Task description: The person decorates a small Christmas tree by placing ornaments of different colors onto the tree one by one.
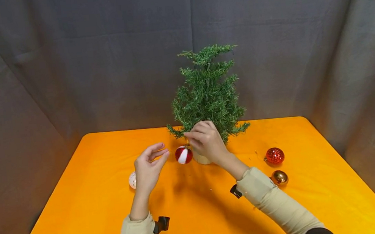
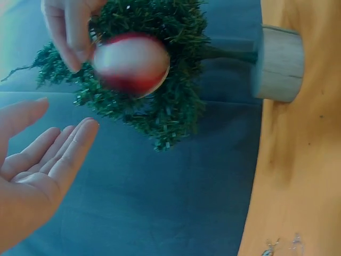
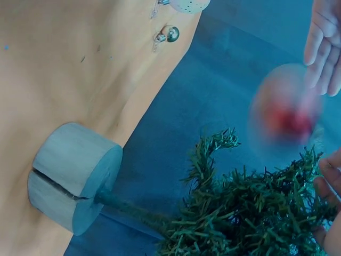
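Note:
A red-and-white Christmas bauble (image 1: 183,155) hangs in the air beside a small artificial Christmas tree (image 1: 207,96), left of its wooden base (image 2: 279,64). My right hand (image 1: 207,141) pinches the bauble by its top loop, close to the lower branches. In both wrist views the bauble is blurred. To its left, my left hand (image 1: 150,168) is held up with fingers stretched out and nothing in them. A gap shows between these fingers and the bauble in the left wrist view. Partly behind the left hand lies a white bauble (image 1: 132,180).
On the orange-covered table (image 1: 92,218), a shiny red bauble (image 1: 275,156) and a gold bauble (image 1: 279,178) lie to the right, near my right forearm. A small shiny bauble (image 3: 172,33) shows in the right wrist view. Grey curtains (image 1: 127,62) stand behind the table.

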Available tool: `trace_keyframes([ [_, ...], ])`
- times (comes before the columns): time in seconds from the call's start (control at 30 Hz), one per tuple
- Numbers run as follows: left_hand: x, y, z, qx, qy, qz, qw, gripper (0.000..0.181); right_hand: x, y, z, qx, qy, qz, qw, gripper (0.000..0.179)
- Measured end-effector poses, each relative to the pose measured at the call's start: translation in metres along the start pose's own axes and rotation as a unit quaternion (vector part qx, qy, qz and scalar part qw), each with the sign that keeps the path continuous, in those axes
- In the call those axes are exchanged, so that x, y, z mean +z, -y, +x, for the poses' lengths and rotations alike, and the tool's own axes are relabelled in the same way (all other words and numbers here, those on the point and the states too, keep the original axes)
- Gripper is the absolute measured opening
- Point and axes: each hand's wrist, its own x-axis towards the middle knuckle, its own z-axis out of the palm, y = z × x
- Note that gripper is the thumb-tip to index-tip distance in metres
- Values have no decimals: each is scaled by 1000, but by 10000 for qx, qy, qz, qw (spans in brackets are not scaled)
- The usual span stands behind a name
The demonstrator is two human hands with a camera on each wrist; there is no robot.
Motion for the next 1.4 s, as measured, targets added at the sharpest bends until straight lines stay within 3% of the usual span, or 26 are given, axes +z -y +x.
trace_keyframes([
  [0.17, 8, 9, 4, -129, 255, 133, 9995, 33, 1, 3, 3, -28, 253, 96, 9996, 13],
  [0.37, 19, 12, 11, 107, 514, 512, 9973, 30, 2, 4, 5, 189, 304, 125, 9993, 11],
  [0.53, 24, 14, 16, 71, 706, 394, 9967, 28, 2, 6, 6, 329, 309, 172, 9988, 9],
  [1.07, 32, 13, 27, 85, 635, 241, 9977, 19, 5, 7, 5, 508, 393, 305, 9975, 8],
  [1.27, 35, 17, 29, -25, 586, -155, 9982, 17, 5, 7, 6, 524, 292, 411, 9973, 8],
  [1.4, 38, 18, 30, -364, 618, -895, 9934, 17, 5, 6, 6, 622, 281, 565, 9961, 9],
])
